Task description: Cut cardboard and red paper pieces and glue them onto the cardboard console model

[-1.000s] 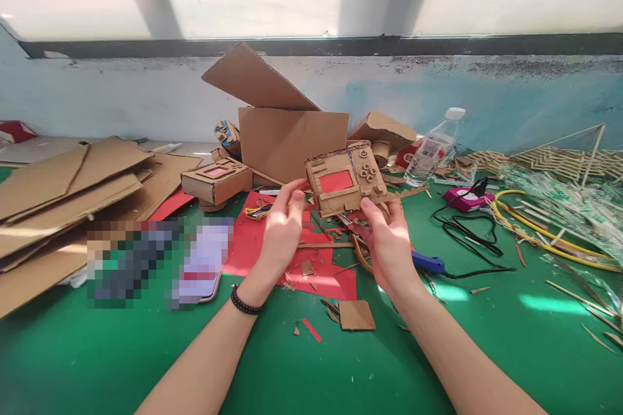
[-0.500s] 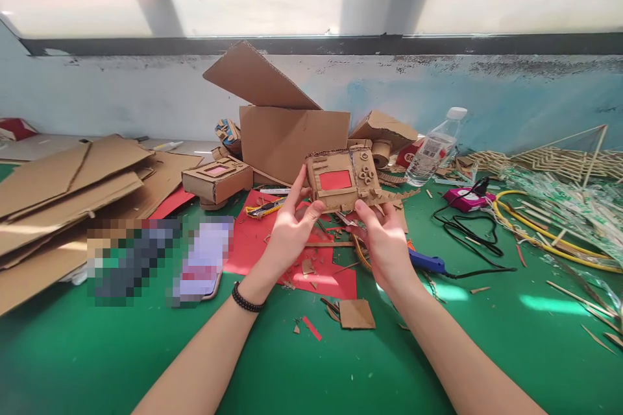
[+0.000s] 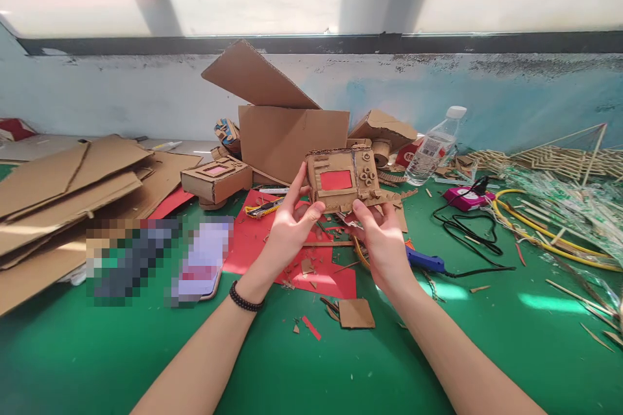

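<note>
Both my hands hold up a small cardboard model (image 3: 335,200) shaped like a game console, its front tilted toward me. It has a red screen panel (image 3: 335,179) and round cardboard buttons at its right. My left hand (image 3: 292,227) grips the left edge, thumb at the lower corner. My right hand (image 3: 382,233) grips the lower right, thumb on the front edge; its other fingers are partly hidden behind. Below lies red paper (image 3: 292,272) strewn with cardboard scraps. A yellow utility knife (image 3: 264,207) rests beside my left fingers. Past my right hand lies a blue-handled tool (image 3: 426,260) with a cord.
Cardboard sheets (image 3: 63,194) are stacked at left, near a phone (image 3: 202,259). A cardboard box model (image 3: 217,178) stands behind them. Larger cardboard (image 3: 294,139) leans at the back. A plastic bottle (image 3: 435,146), a purple power block (image 3: 468,198) and a yellow hoop (image 3: 530,243) are at right.
Hardly anything differs. My right thumb has shifted slightly left along the model's lower edge, and the view has moved a touch. Both hands keep hold of the model.
</note>
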Tool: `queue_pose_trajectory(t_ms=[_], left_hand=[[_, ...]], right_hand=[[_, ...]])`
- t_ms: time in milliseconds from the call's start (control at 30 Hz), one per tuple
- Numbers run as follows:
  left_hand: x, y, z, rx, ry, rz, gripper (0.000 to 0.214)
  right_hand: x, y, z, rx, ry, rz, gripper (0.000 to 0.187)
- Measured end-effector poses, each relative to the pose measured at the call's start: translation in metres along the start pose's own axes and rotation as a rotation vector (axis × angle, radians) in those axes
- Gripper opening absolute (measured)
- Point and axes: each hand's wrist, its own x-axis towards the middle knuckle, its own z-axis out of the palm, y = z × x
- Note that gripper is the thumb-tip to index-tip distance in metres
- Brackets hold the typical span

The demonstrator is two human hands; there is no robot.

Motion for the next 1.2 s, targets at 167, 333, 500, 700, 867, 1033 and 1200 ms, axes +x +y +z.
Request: queue_pose_trajectory(t_ms=[167,333,500,700,867,1033,1200], left_hand=[[-0.002,0.002,0.000,0.009,-0.011,-0.002,0.082],[-0.003,-0.002,0.002,-0.003,-0.031,0.028,0.103],[-0.005,-0.005,0.012,0.001,0.016,0.055,0.112],[-0.008,-0.001,0.017,0.011,0.055,0.034,0.103],[-0.008,-0.001,0.016,-0.019,0.023,0.021,0.103],[-0.008,-0.001,0.014,0.011,0.032,0.017,0.097],[-0.007,-0.001,0.014,0.019,0.024,0.013,0.095]], right_hand=[[-0.001,0.000,0.000,-0.009,-0.007,-0.008,0.047],[-0.004,0.000,0.003,0.008,-0.008,-0.022,0.050],[-0.008,0.004,0.007,0.037,-0.019,-0.065,0.058],[-0.010,0.007,0.007,0.015,-0.041,-0.094,0.064],[-0.010,0.005,0.007,0.007,-0.049,-0.096,0.062],[-0.011,0.002,0.008,0.013,-0.032,-0.073,0.061],[-0.010,0.004,0.008,0.020,-0.032,-0.064,0.061]])
